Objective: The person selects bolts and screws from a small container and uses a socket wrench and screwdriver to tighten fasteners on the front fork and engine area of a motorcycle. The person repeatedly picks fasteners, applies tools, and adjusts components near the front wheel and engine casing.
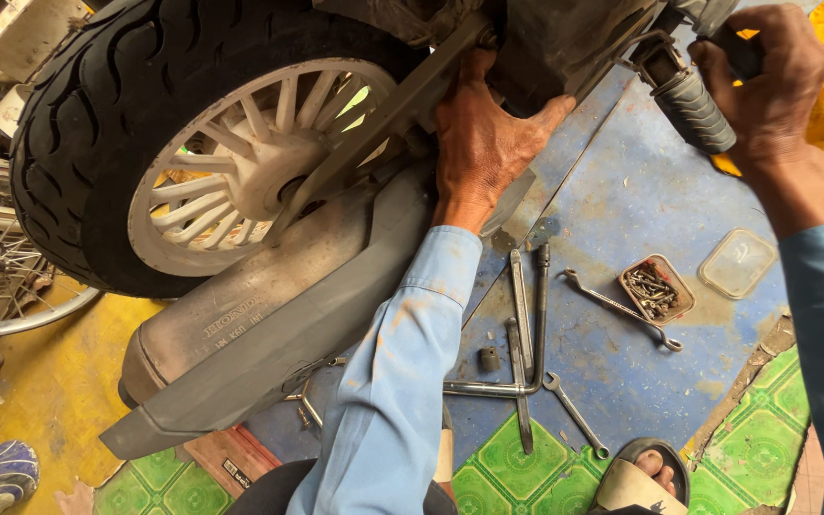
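Nearest the viewer, a sandalled foot [643, 474] is seen on green tiles, below both hands. Wrenches [525, 334] and a small socket [489, 359] are laid on the blue floor [622, 172], below the left hand and between the two sleeves. A tray of bolts [656, 289] and a clear lid [737, 262] are placed below the right hand. The left hand [482, 143] is pressed open, fingers spread, against the underside of the scooter, just beside the exhaust [269, 315] and the rear wheel [202, 143]. The right hand [765, 86] is closed around a footpeg [693, 110], farther up.
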